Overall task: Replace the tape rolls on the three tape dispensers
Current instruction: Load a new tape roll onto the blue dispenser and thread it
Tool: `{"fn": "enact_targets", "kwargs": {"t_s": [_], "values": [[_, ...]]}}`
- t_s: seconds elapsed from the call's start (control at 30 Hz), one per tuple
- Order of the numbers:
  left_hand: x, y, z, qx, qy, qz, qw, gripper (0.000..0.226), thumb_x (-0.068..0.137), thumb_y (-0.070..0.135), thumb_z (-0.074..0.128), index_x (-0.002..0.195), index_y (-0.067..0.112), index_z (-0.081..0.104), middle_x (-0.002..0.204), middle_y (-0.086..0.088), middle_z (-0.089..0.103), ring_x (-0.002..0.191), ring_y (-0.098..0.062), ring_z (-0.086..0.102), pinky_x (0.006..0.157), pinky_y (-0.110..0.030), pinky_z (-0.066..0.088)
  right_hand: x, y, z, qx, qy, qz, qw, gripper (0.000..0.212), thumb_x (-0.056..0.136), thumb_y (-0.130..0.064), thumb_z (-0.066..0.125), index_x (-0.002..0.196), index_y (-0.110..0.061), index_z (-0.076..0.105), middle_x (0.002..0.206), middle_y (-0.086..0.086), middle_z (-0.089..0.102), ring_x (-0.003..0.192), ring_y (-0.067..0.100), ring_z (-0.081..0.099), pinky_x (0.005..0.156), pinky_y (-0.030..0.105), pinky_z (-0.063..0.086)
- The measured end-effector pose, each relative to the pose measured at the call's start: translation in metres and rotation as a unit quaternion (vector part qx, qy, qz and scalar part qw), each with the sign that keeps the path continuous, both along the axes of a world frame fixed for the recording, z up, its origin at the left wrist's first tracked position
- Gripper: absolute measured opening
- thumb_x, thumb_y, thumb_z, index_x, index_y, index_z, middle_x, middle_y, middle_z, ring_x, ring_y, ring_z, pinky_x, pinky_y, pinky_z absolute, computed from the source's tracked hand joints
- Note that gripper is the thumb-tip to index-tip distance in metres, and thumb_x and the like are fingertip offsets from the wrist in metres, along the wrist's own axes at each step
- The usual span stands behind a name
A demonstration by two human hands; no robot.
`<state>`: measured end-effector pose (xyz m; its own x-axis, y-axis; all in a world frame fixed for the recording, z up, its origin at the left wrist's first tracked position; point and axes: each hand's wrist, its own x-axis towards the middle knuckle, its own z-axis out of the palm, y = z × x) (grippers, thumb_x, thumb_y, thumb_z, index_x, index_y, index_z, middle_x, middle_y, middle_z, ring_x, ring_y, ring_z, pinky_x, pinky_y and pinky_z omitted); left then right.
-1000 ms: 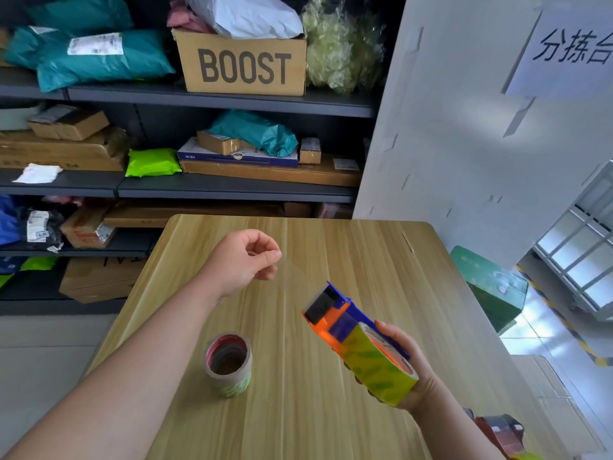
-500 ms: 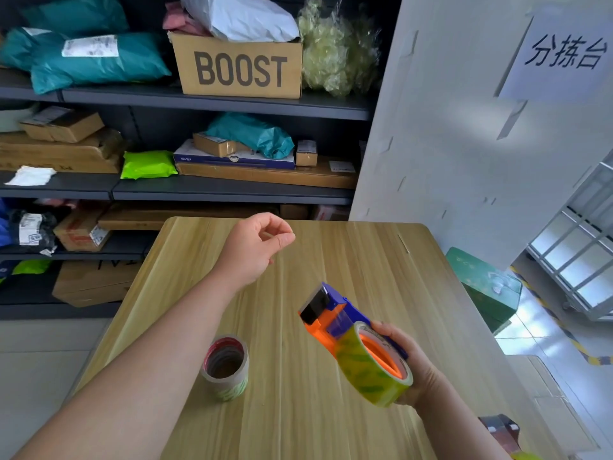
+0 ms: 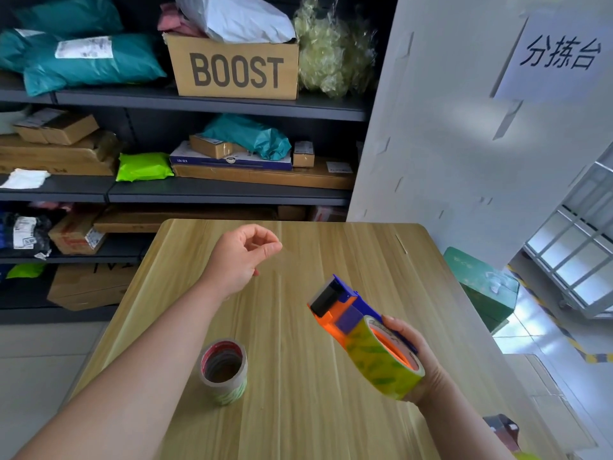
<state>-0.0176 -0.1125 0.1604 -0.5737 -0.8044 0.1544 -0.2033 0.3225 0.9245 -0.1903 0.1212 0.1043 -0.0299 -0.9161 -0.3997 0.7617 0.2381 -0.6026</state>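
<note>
My right hand (image 3: 419, 363) grips an orange and blue tape dispenser (image 3: 341, 310) with a yellow-green tape roll (image 3: 381, 363) mounted on it, held above the wooden table (image 3: 315, 410). My left hand (image 3: 242, 257) is raised over the far part of the table and pinches the end of a clear tape strip (image 3: 292, 260) that stretches back toward the dispenser's black cutter. A stack of used tape cores (image 3: 224, 370) stands on the table near my left forearm.
Dark shelves (image 3: 185, 190) full of parcels and a BOOST carton (image 3: 235, 68) stand behind the table. A white pillar (image 3: 447, 127) rises at the right, with a green box (image 3: 481, 287) on the floor beside it. Another dispenser (image 3: 504, 429) peeks in at the bottom right.
My left hand has pulled up and away from the dispenser, drawing the clear strip longer. The right hand has tilted the dispenser slightly, showing more of the orange hub.
</note>
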Motion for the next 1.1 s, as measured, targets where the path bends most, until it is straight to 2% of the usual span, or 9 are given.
{"fn": "enact_targets", "kwargs": {"t_s": [0.1,0.23,0.37,0.5,0.6,0.73,0.9,1.0,1.1], "values": [[0.001,-0.001,-0.004,0.004,-0.003,0.002,1.0,0.001,0.085,0.02,0.07,0.084,0.02,0.069,0.082,0.004,0.069,0.073,-0.009,0.061,0.053,-0.022,0.049,-0.002,0.0,0.002,0.014,0.021,0.018,1.0,0.058,0.04,-0.032,0.095,0.082,0.001,0.073,0.073,0.017,0.071,0.058,0.027,0.069,0.054,0.032,0.058],[0.009,-0.014,-0.006,0.018,0.029,0.021,0.999,0.005,0.082,0.02,0.073,0.082,0.024,0.07,0.083,0.004,0.07,0.072,-0.01,0.06,0.068,-0.025,0.05,-0.011,0.003,0.007,0.054,0.079,0.052,0.994,0.059,0.042,-0.037,0.093,0.081,0.001,0.071,0.073,0.018,0.068,0.059,0.026,0.067,0.056,0.031,0.057],[0.022,-0.03,0.001,0.057,0.04,0.034,0.997,0.002,0.084,0.015,0.071,0.084,0.017,0.07,0.084,-0.006,0.072,0.06,-0.018,0.068,0.052,-0.025,0.05,-0.026,0.01,0.009,0.101,0.163,0.097,0.977,0.066,0.041,-0.044,0.092,0.082,0.0,0.064,0.066,0.014,0.061,0.052,0.02,0.057,0.05,0.026,0.049],[0.014,-0.029,0.009,0.104,0.065,-0.046,0.991,0.002,0.088,0.007,0.064,0.089,0.007,0.066,0.087,-0.016,0.073,0.084,-0.03,0.071,0.077,-0.039,0.058,-0.028,0.005,0.018,0.08,0.267,0.113,0.954,0.075,0.049,-0.044,0.09,0.109,-0.007,0.067,0.068,0.008,0.054,0.05,0.013,0.046,0.043,0.02,0.038],[0.01,-0.031,0.013,0.112,0.066,-0.048,0.99,0.008,0.083,0.017,0.063,0.083,0.01,0.065,0.085,-0.015,0.069,0.082,-0.027,0.066,0.08,-0.039,0.056,-0.024,-0.003,0.025,0.077,0.402,0.113,0.905,0.06,0.053,-0.051,0.086,0.106,-0.027,0.071,0.082,0.008,0.061,0.064,0.02,0.048,0.053,0.025,0.042],[0.002,-0.026,0.011,-0.035,-0.059,-0.021,0.997,0.019,0.077,0.013,0.077,0.085,0.012,0.06,0.082,-0.004,0.066,0.074,-0.016,0.061,0.073,-0.032,0.053,-0.009,-0.008,0.022,0.083,0.573,0.097,0.809,0.032,0.067,-0.039,0.072,0.098,-0.041,0.066,0.083,-0.001,0.066,0.068,0.008,0.058,0.067,0.024,0.048],[-0.011,-0.005,0.013,-0.148,-0.112,-0.042,0.982,0.033,0.082,0.005,0.07,0.101,0.028,0.056,0.102,0.01,0.057,0.082,-0.005,0.064,0.073,-0.02,0.052,0.005,-0.006,0.005,0.126,0.664,0.095,0.731,0.048,0.065,-0.035,0.075,0.108,-0.043,0.055,0.089,-0.01,0.068,0.074,0.008,0.067,0.066,0.024,0.057],[-0.019,0.01,0.011,-0.142,-0.089,-0.026,0.986,0.035,0.083,0.006,0.069,0.111,0.024,0.059,0.103,0.009,0.06,0.081,-0.004,0.064,0.068,-0.013,0.049,0.009,-0.007,-0.011,0.171,0.675,0.067,0.715,0.06,0.062,-0.04,0.077,0.114,-0.034,0.049,0.092,-0.008,0.061,0.071,0.011,0.063,0.05,0.017,0.047],[-0.022,0.019,0.006,-0.078,-0.061,0.025,0.995,0.034,0.081,0.006,0.072,0.109,0.022,0.063,0.101,0.007,0.063,0.081,-0.004,0.064,0.067,-0.017,0.051,0.012,-0.009,-0.024,0.206,0.701,0.04,0.682,0.056,0.063,-0.043,0.077,0.108,-0.027,0.048,0.091,-0.01,0.056,0.076,0.008,0.057,0.054,0.018,0.041]]}}
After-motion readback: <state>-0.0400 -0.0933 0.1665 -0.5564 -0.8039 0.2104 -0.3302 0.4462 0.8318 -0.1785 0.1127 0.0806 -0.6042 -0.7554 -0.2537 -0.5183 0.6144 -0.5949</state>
